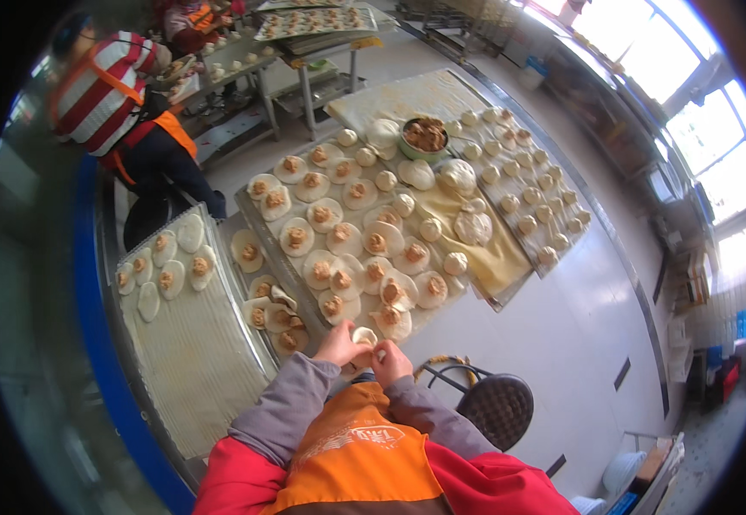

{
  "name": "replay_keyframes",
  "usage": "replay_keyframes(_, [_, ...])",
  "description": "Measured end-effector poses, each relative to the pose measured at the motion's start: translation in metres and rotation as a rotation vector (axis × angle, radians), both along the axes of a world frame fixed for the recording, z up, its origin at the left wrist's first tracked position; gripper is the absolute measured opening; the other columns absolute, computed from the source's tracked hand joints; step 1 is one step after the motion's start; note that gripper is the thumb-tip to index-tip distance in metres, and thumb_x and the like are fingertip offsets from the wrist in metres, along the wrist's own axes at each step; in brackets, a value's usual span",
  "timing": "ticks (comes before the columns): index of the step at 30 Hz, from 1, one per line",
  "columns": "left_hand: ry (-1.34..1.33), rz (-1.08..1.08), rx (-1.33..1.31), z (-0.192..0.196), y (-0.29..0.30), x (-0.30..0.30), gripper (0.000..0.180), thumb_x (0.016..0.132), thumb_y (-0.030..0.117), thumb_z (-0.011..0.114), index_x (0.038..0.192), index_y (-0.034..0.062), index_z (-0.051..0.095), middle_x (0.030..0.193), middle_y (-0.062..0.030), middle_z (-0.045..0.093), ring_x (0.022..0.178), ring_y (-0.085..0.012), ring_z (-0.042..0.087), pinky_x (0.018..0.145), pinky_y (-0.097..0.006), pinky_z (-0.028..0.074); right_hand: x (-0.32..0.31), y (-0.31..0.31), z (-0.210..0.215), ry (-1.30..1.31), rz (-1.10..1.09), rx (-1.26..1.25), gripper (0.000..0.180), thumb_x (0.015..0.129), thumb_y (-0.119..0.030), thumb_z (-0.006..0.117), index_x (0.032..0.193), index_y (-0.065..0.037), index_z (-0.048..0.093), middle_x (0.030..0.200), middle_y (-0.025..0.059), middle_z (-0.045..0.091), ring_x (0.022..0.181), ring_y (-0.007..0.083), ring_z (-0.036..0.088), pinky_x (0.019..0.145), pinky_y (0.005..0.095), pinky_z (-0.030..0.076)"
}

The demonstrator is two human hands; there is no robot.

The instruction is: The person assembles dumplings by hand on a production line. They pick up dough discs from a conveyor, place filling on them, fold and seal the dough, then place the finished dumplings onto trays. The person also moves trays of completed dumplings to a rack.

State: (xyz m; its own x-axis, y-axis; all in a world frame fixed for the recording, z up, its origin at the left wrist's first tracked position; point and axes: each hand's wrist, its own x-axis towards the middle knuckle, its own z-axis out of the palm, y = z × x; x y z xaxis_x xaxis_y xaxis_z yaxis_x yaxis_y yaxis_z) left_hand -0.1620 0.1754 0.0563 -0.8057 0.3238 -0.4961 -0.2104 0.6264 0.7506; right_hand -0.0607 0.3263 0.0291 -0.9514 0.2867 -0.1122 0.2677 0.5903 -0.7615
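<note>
At the table's near edge, my left hand (339, 346) and my right hand (392, 364) are close together with fingers closed on one filled bun (363, 336). Its pale dough rim shows between them; my fingers hide the rest. Just beyond, flat dough rounds (323, 215) topped with brown filling cover a large board, some of them overlapping. To the left of my left hand, several more filled rounds (258, 316) lie bunched on a narrow strip. A tray (204, 378) farther left carries filled rounds and bare ones at its far end.
A bowl of brown filling (425, 136) stands at the back of the table, near large dough pieces (473, 227) on a yellow cloth (489, 268). Closed buns (529, 225) sit in rows at right. A round stool (496, 410) is by my right arm. A person in stripes (114, 81) works at far left.
</note>
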Motion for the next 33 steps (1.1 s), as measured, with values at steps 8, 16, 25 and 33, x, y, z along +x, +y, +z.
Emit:
replay_keyframes(8, [0.062, 0.040, 0.302, 0.020, -0.020, 0.047, 0.058, 0.077, 0.035, 0.085, 0.120, 0.0050, 0.061, 0.110, -0.0117, 0.067, 0.100, -0.0285, 0.066, 0.090, -0.037, 0.052, -0.005, 0.017, 0.024, -0.132, -0.008, -0.876, 0.031, 0.091, -0.009, 0.070, 0.120, 0.000, 0.064, 0.100, 0.0061, 0.071, 0.085, 0.0124, 0.065, 0.069, 0.0275, 0.054])
replay_keyframes(16, [-0.476, 0.506, 1.090, 0.089, -0.090, 0.098, 0.037, 0.094, 0.017, 0.072, 0.126, 0.0040, 0.057, 0.118, -0.0043, 0.065, 0.108, -0.0147, 0.062, 0.095, -0.030, 0.051, -0.019, -0.026, 0.104, -0.239, 0.483, -0.546, 0.027, 0.091, -0.019, 0.074, 0.111, -0.001, 0.070, 0.091, 0.0043, 0.073, 0.080, 0.0094, 0.064, 0.073, 0.0267, 0.054])
replay_keyframes(25, [-0.224, 0.624, 0.896, 0.110, -0.143, 0.139, 0.037, 0.094, 0.008, 0.070, 0.128, 0.0029, 0.055, 0.119, -0.0061, 0.063, 0.108, -0.0133, 0.059, 0.094, -0.028, 0.050, -0.009, -0.087, 0.139, 0.067, 0.846, -0.191, 0.021, 0.091, -0.012, 0.070, 0.108, 0.000, 0.067, 0.090, 0.0064, 0.068, 0.076, 0.0138, 0.063, 0.070, 0.0293, 0.052])
replay_keyframes(33, [-0.039, 0.382, 0.627, 0.120, -0.156, 0.146, 0.045, 0.091, 0.008, 0.073, 0.130, 0.0011, 0.052, 0.117, -0.0093, 0.064, 0.108, -0.0148, 0.060, 0.095, -0.031, 0.049, -0.004, -0.110, 0.150, -0.125, 0.728, -0.413, 0.022, 0.089, -0.007, 0.068, 0.110, -0.002, 0.063, 0.089, 0.0106, 0.064, 0.075, 0.0216, 0.063, 0.070, 0.0326, 0.052])
